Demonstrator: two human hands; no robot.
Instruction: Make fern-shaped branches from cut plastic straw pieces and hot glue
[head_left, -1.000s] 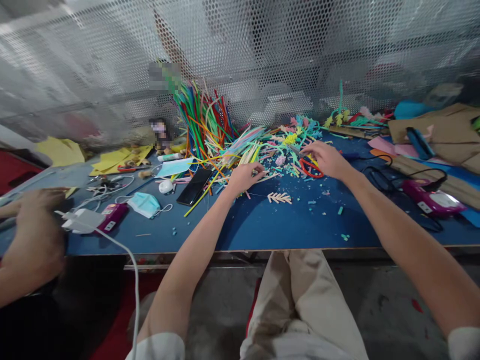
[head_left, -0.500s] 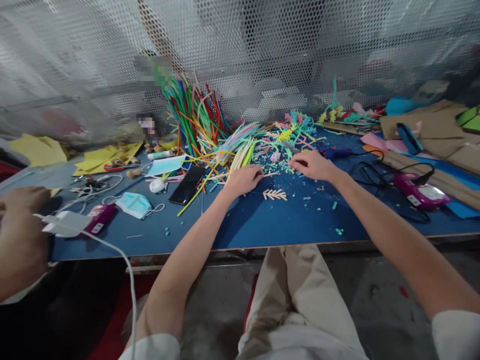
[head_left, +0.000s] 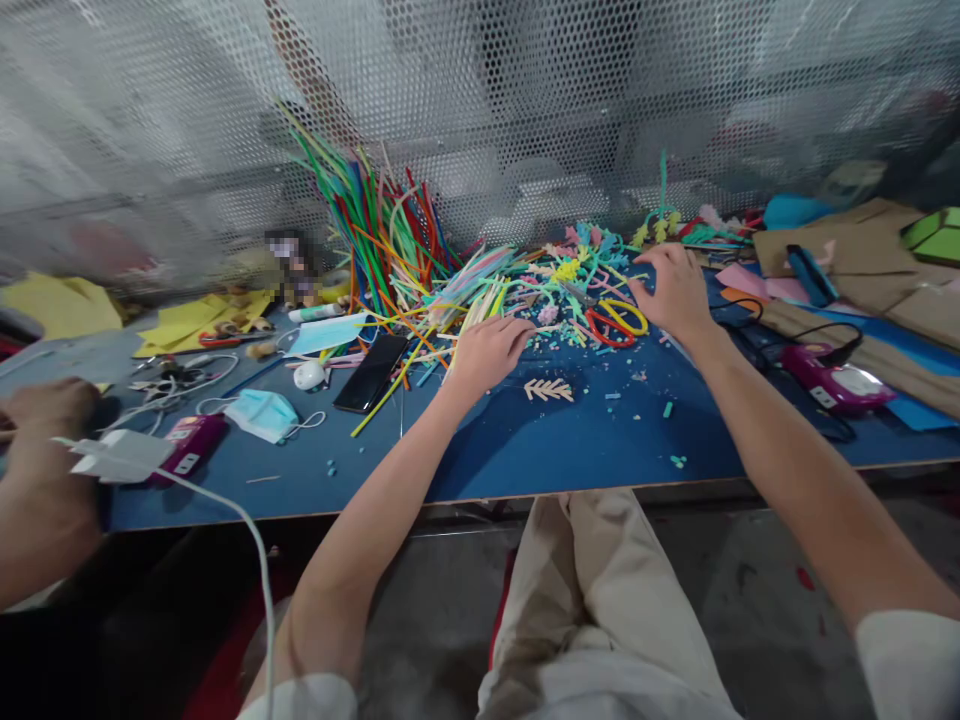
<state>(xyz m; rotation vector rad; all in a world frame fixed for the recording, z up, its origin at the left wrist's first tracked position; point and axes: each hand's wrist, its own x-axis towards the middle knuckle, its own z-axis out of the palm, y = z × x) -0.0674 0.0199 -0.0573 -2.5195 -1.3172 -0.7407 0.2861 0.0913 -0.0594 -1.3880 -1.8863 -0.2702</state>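
My left hand (head_left: 491,352) is closed in a pinch, with the end of a pale pink pipe cleaner (head_left: 546,328) poking out past its fingertips. My right hand (head_left: 675,288) is raised over the back right of the table, thumb and fingers apart, near where a cable runs. Just left of it, scissors with red and yellow handles (head_left: 616,322) lie among the scraps. In front of my hands, a small cream leaf-shaped sprig (head_left: 549,389) lies flat on the blue table (head_left: 555,450).
Behind are bundled coloured pipe cleaners (head_left: 375,235) and finished fluffy pieces (head_left: 592,245). A phone (head_left: 370,373), a face mask (head_left: 262,413) and a purple power box (head_left: 187,448) sit left, beside another person's arm (head_left: 49,480). Another purple box (head_left: 836,378) with cables stands right.
My right hand has moved back and right, and its fingers have spread. The scissors now show on the table where it was. My left hand has shifted slightly.
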